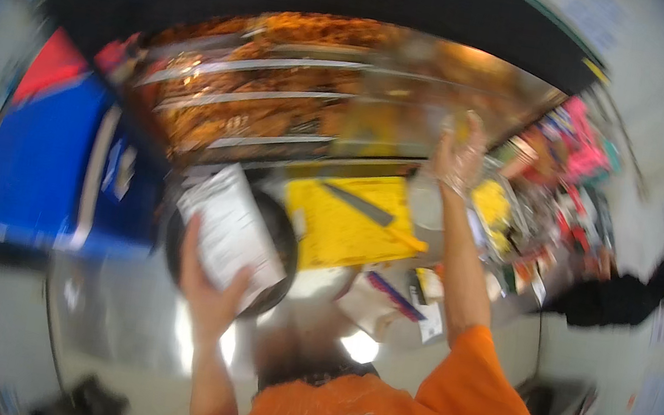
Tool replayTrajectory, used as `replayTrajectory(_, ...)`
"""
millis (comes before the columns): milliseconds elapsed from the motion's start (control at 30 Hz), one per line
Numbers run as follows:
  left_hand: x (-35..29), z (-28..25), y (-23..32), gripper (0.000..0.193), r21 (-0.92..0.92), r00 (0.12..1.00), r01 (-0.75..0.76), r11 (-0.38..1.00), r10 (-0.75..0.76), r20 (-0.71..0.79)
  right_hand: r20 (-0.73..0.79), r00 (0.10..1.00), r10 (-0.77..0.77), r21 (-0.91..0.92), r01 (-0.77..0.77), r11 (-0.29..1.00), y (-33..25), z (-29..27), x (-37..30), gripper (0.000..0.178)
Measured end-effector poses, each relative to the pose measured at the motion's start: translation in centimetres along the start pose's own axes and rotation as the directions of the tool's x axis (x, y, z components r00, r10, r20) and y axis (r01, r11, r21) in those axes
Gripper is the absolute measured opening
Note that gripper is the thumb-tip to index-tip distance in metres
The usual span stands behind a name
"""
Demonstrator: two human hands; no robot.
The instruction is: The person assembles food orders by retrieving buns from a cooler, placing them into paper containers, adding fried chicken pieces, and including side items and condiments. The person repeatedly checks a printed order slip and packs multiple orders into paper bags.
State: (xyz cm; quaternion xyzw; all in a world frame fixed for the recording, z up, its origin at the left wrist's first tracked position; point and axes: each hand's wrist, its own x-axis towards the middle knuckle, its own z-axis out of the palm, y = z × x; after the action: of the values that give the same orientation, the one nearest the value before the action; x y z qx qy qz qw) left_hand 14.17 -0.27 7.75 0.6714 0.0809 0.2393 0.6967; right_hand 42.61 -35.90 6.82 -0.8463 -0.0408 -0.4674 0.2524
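A white paper packet [234, 231] with faint dark print lies across my left hand [208, 292], thumb and fingers along its lower edges. Under it shows a round black pan or bowl [289, 240]. My right hand [461, 162], in a clear plastic glove, is raised in front of the glass food case [280, 97]. Its fingers look stretched up and apart; motion blurs them, and a yellowish patch shows between them. Below and left of that hand, a knife [358, 205] with a yellow handle rests on a yellow cutting board [335, 247].
Browned food sits on several lit shelves in the case. A blue box [48, 156] stands at the left. Yellow pieces in a clear tray [493, 210] and mixed packages [571, 213] crowd the right. A pale cloth or bag [369, 303] lies on the steel counter [119, 313].
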Motion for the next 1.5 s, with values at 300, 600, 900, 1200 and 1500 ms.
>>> replayTrajectory(300,-2.7,7.8,-2.5,0.077,0.169,0.928,0.29,0.942,-0.32,0.191,0.189,0.728,0.659,-0.141,-0.645,0.751,10.2,-3.8,5.7,0.07)
replayTrajectory(600,0.3,16.7,-2.3,0.068,0.31,0.963,0.228,0.923,-0.26,0.065,0.12,0.888,0.443,0.141,-0.457,0.878,14.4,-0.5,1.1,0.063)
replayTrajectory(900,6.4,25.2,-4.6,0.089,0.854,0.919,-0.266,0.446,0.385,0.086,0.295,0.898,0.328,0.242,-0.402,0.883,12.9,2.1,-1.3,0.07)
replayTrajectory(1200,14.8,30.2,-7.0,0.116,0.982,0.756,-0.189,0.013,0.64,0.137,0.263,0.92,0.292,0.134,-0.334,0.933,15.0,8.4,-0.7,0.054)
replayTrajectory(1500,14.1,33.9,-6.5,0.117,0.959,0.789,-0.222,0.178,0.611,0.069,0.762,0.596,0.253,-0.24,-0.104,0.965,21.7,18.6,8.6,0.033)
